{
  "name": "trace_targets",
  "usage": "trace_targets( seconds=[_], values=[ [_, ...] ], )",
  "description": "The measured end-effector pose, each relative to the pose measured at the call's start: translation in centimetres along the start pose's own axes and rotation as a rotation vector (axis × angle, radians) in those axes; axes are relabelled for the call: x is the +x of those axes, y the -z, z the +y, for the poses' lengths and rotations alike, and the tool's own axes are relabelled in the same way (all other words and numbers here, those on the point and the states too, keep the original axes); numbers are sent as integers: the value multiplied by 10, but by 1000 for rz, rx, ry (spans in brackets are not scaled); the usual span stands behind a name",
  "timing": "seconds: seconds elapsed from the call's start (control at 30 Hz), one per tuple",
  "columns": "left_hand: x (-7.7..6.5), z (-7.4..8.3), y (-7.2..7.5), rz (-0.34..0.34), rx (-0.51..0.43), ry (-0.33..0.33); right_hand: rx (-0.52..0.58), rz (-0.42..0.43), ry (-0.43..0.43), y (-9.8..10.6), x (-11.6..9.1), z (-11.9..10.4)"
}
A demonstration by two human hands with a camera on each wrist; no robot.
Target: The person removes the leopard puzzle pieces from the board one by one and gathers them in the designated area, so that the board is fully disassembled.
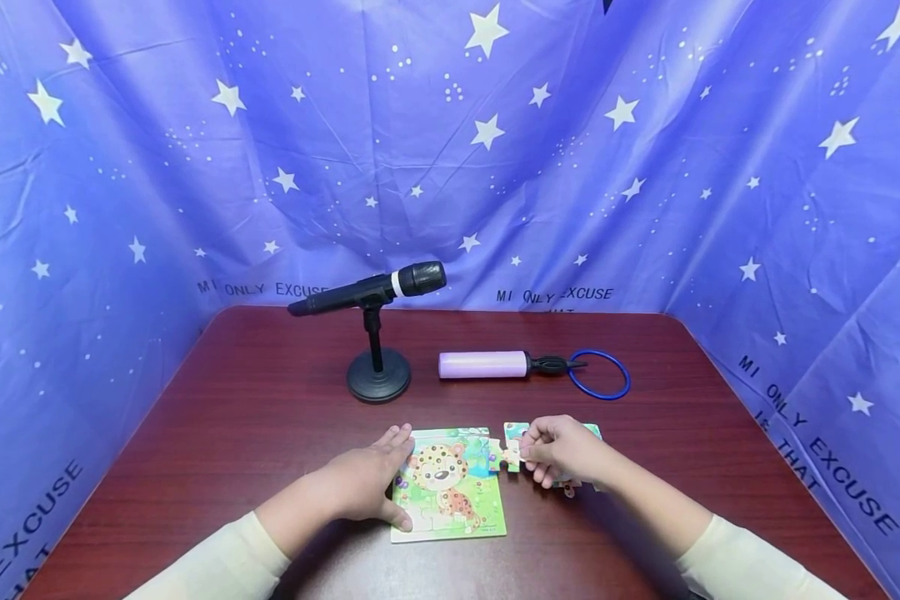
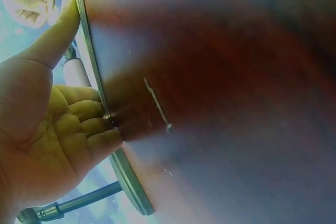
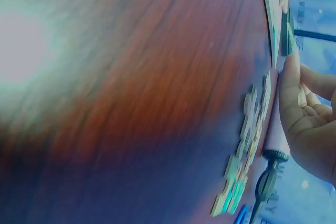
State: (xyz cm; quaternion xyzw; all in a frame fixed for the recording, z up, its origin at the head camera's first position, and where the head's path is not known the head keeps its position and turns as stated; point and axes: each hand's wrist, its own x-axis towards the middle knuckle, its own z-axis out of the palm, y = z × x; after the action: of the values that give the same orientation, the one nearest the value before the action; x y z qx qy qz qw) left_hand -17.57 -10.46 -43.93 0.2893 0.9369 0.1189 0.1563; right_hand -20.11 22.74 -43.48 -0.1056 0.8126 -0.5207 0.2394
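Note:
A jigsaw puzzle of a spotted leopard cub lies flat on the table in the head view. My left hand rests along its left edge, thumb on the lower corner and fingers stretched toward the upper one. In the left wrist view, that hand has its fingers extended beside the board's edge. My right hand pinches a puzzle piece by the board's upper right side. Seen edge-on, this piece sticks out from the fingertips in the right wrist view. Loose puzzle pieces lie beneath the right hand, partly hidden in the head view.
Behind the puzzle, a black microphone stands on a round-based stand. To its right lie a purple hand pump and a blue ring, with the pump's nozzle over the ring. A starry blue curtain surrounds the dark red table.

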Motion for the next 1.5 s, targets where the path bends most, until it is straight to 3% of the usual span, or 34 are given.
trace_targets(
  seconds=[0.2, 0.33, 0.57, 0.93, 1.13, 1.3, 1.5],
  values=[
    [0, 0, 0, 1, 10, 2, -22, -31, -35, 9, -6, 10],
    [0, 0, 0, 5, 8, -1, -92, -39, -49, 10, -7, 15],
    [0, 0, -2, 3, 18, -1, -309, -8, 3, 10, -8, 18],
    [1, -1, -3, -15, 17, 9, -382, 18, 40, 5, -8, 10],
    [0, -1, -3, -5, 3, 6, -654, 99, 203, -23, -8, -6],
    [0, -2, -5, -8, 8, 7, -858, 55, 372, -54, -12, -16],
    [0, -1, -4, -11, 4, 11, -944, 4, 397, -78, -13, -20]
  ],
)
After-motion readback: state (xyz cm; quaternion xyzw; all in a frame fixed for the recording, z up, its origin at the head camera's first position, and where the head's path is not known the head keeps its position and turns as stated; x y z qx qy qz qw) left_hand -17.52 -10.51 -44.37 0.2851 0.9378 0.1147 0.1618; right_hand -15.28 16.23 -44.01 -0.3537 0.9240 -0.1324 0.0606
